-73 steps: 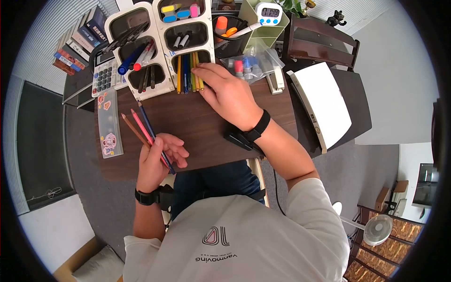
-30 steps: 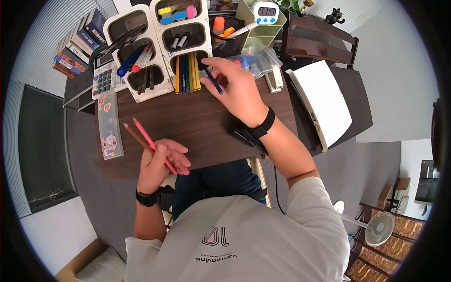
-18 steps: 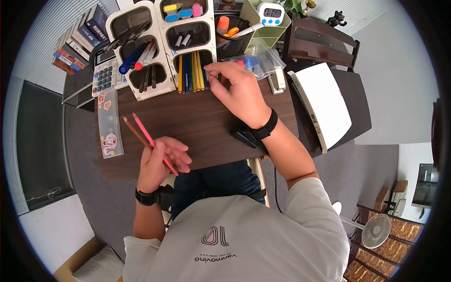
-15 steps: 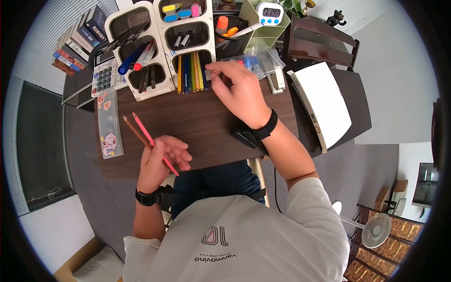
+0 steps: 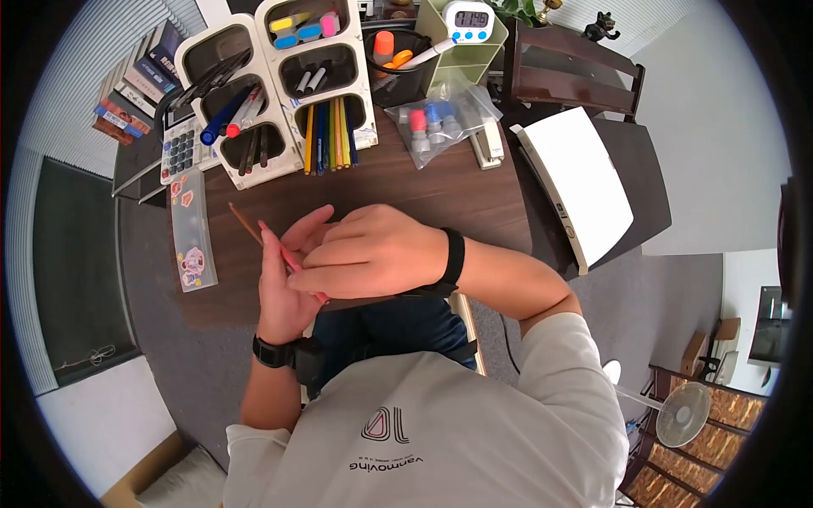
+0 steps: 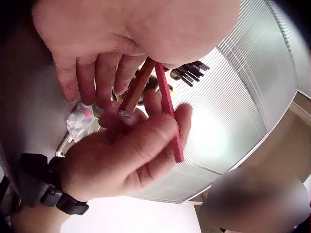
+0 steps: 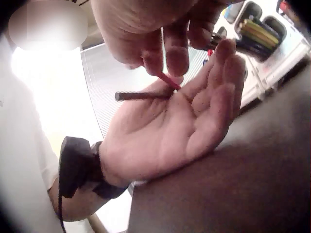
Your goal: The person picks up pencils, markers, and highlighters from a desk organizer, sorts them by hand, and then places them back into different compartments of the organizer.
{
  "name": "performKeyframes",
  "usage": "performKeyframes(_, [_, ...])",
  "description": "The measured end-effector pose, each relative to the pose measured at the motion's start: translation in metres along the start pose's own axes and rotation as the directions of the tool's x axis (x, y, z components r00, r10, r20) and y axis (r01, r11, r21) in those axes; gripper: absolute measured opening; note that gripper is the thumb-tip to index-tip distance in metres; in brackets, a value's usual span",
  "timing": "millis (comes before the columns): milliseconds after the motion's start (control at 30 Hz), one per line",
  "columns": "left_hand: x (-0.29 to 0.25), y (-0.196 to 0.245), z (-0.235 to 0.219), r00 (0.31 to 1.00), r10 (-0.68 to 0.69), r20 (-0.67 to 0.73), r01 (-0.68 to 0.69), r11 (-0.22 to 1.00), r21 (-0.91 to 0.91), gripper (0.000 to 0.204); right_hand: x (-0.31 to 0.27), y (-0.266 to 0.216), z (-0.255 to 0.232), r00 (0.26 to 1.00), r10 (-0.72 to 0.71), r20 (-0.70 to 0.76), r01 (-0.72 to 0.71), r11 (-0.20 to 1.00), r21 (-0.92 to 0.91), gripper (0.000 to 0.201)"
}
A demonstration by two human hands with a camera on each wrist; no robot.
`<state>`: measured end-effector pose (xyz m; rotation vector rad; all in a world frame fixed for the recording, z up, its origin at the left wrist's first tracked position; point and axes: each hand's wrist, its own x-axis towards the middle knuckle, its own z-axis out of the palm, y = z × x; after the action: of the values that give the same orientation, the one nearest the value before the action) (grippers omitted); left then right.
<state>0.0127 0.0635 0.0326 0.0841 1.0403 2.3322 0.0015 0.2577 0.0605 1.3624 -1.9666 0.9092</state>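
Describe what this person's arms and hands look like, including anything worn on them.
The left hand and right hand are ungloved. The left wrist has a black strap carrying a blocky black unit with a thin black cable; the right wrist also has a black band. The pale T-shirt has short, plain sleeves that leave both forearms bare.

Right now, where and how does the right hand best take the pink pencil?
Pinch the pink pencil on the shaft clear of the left hand's thumb, thumb against fingertips, coming from the person's right. It's thin, straight and slants across that palm; the brown pencil lies close on its left, so a wider grip would probably catch both.
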Motion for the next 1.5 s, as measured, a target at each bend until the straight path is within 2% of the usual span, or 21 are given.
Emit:
performKeyframes(67, [0.001,-0.003,-0.004,0.999,-0.030,0.013,0.030,0.999,-0.026,0.071,0.001,0.001,-0.019,0.982,-0.005,-0.191,-0.009,0.997,-0.074,0.029])
performKeyframes(100, [0.002,-0.004,-0.003,1.000,-0.001,-0.008,0.001,0.998,-0.057,0.070,-0.002,0.003,-0.031,0.982,-0.004,-0.189,-0.009,0.997,-0.072,0.029])
performKeyframes(167, [0.003,-0.006,-0.007,0.999,0.033,-0.038,-0.036,0.995,-0.090,0.069,-0.005,0.011,-0.049,0.957,0.028,-0.287,-0.077,0.984,-0.160,0.028])
performKeyframes(233, [0.003,-0.008,-0.016,0.999,0.030,0.039,-0.028,0.998,-0.059,0.059,-0.002,0.021,-0.048,0.898,0.088,-0.431,-0.220,0.938,-0.267,0.021])
performKeyframes(333, [0.002,-0.009,-0.010,0.998,0.041,-0.046,-0.040,0.999,0.015,0.051,-0.004,0.027,-0.048,0.875,0.218,-0.432,-0.370,0.877,-0.307,0.021])
performKeyframes(400, [0.001,-0.008,-0.006,0.996,0.040,-0.082,-0.040,0.999,-0.004,0.048,-0.007,0.031,-0.042,0.832,0.453,-0.319,-0.545,0.775,-0.321,0.021])
performKeyframes(500, [-0.001,-0.006,-0.002,0.990,0.034,-0.135,-0.036,0.999,-0.012,0.044,-0.009,0.032,-0.037,0.803,0.541,-0.249,-0.596,0.736,-0.321,0.022])
performKeyframes(667, [-0.002,-0.007,-0.008,0.991,0.030,-0.134,-0.036,0.998,-0.043,0.040,-0.011,0.033,-0.035,0.766,0.598,-0.236,-0.642,0.700,-0.313,0.026])
performKeyframes(733, [-0.001,-0.005,-0.012,0.992,-0.016,-0.125,-0.003,0.989,-0.148,0.038,-0.012,0.035,-0.034,0.756,0.613,-0.232,-0.654,0.688,-0.313,0.026])
performKeyframes(833, [-0.002,-0.006,-0.014,0.993,-0.004,-0.114,-0.016,0.984,-0.175,0.037,-0.011,0.035,-0.034,0.769,0.549,-0.328,-0.629,0.741,-0.234,0.022])
performKeyframes(900, [-0.003,-0.003,-0.014,0.989,0.061,-0.134,-0.070,0.996,-0.061,0.033,-0.004,0.026,-0.040,0.835,0.460,-0.301,-0.515,0.847,-0.132,0.014])
performKeyframes(967, [-0.004,0.006,-0.011,0.982,0.125,-0.145,-0.118,0.991,0.059,0.029,-0.005,0.022,-0.041,0.923,0.359,-0.141,-0.363,0.932,-0.004,0.008])
performKeyframes(1000, [-0.003,0.016,-0.006,0.927,0.366,-0.083,-0.229,0.726,0.648,0.027,-0.006,0.017,-0.039,0.925,0.377,-0.039,-0.377,0.926,-0.001,0.008])
performKeyframes(1033, [0.000,0.024,-0.003,0.852,0.510,0.114,-0.218,0.150,0.964,0.025,-0.006,0.015,-0.037,0.913,0.397,0.089,-0.396,0.918,-0.028,0.011])
performKeyframes(1067, [0.004,0.027,-0.002,0.820,0.551,0.154,-0.194,0.014,0.981,0.027,-0.010,0.014,-0.031,0.869,0.466,0.169,-0.448,0.884,-0.136,0.014])
performKeyframes(1100, [0.006,0.029,-0.007,0.820,0.551,0.154,-0.191,0.009,0.982,0.027,-0.015,0.013,-0.024,0.810,0.537,0.237,-0.484,0.839,-0.247,0.018])
performKeyframes(1167, [0.009,0.030,-0.020,0.825,0.524,0.209,-0.130,-0.184,0.974,0.030,-0.019,0.012,-0.014,0.778,0.579,0.243,-0.507,0.808,-0.301,0.020])
performKeyframes(1200, [0.009,0.031,-0.019,0.827,0.518,0.219,-0.139,-0.189,0.972,0.030,-0.021,0.012,-0.012,0.742,0.623,0.249,-0.526,0.771,-0.360,0.022])
performKeyframes(1333, [0.009,0.028,-0.017,0.858,0.483,0.174,-0.115,-0.151,0.982,0.026,-0.020,0.011,-0.010,0.776,0.582,0.243,-0.489,0.798,-0.351,0.021])
performKeyframes(1400, [0.005,0.027,-0.017,0.858,0.480,0.184,-0.132,-0.139,0.981,0.025,-0.013,0.008,-0.015,0.859,0.502,0.102,-0.459,0.843,-0.282,0.017])
performKeyframes(1500, [0.004,0.029,-0.013,0.866,0.492,0.090,-0.090,-0.024,0.996,0.021,-0.011,0.009,-0.016,0.911,0.412,0.017,-0.403,0.898,-0.176,0.016])
